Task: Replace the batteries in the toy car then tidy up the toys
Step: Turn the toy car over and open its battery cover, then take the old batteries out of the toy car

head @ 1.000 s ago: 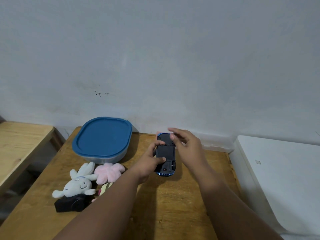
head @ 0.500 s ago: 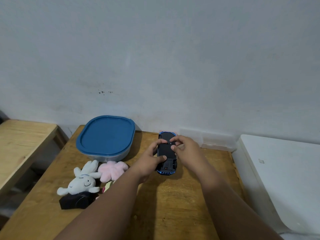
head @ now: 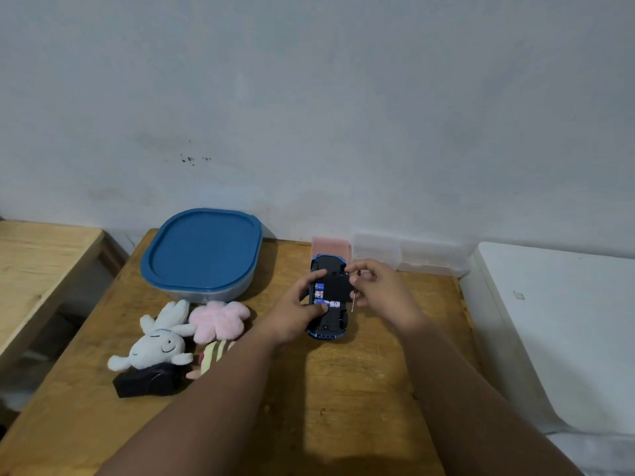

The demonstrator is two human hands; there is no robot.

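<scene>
A blue toy car (head: 327,329) lies upside down on the wooden table (head: 360,389), its black underside facing up. My left hand (head: 295,314) grips the car's left side, thumb on the underside. The battery bay is partly uncovered and blue-and-white batteries (head: 323,297) show inside. My right hand (head: 381,293) pinches the black battery cover (head: 336,285), which sits tilted over the bay's right part. A thin metal rod, like a small screwdriver (head: 353,303), sticks down out of that same hand.
Left of the car are a blue-lidded container (head: 202,249), a white plush rabbit (head: 158,341), a pink plush flower (head: 220,319), a striped plush (head: 214,355) and a black item (head: 147,383). A pink box (head: 331,244) and clear plastic boxes (head: 409,257) line the wall. A white surface (head: 567,321) borders the right.
The battery cover has come up off the bay and shifted right in my right hand, exposing the batteries. My left hand still holds the car in place.
</scene>
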